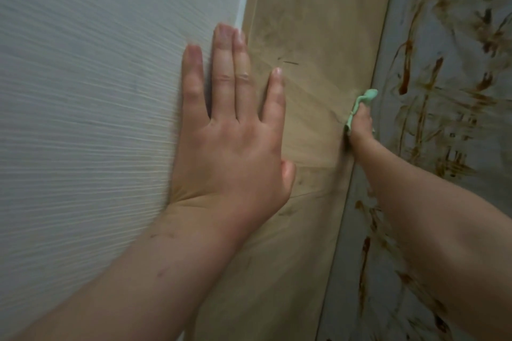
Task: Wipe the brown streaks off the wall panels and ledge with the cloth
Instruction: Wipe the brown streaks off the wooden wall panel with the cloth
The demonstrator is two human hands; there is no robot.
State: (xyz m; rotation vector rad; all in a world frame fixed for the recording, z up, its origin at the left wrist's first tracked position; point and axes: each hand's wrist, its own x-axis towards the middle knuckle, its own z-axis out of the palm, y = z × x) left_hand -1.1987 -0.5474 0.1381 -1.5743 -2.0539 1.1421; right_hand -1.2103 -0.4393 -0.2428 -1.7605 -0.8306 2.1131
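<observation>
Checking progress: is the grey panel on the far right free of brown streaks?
No, many brown streaks cross the right grey panel, beyond the cloth.

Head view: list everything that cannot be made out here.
All in the head view:
- The cloth: mostly hidden behind the right hand; only a green edge shows.
- Its grip: fingers hidden by its own wrist.
- The streaked grey panel: cut off by the right edge.
- The white wall under the left hand: blurred.
</observation>
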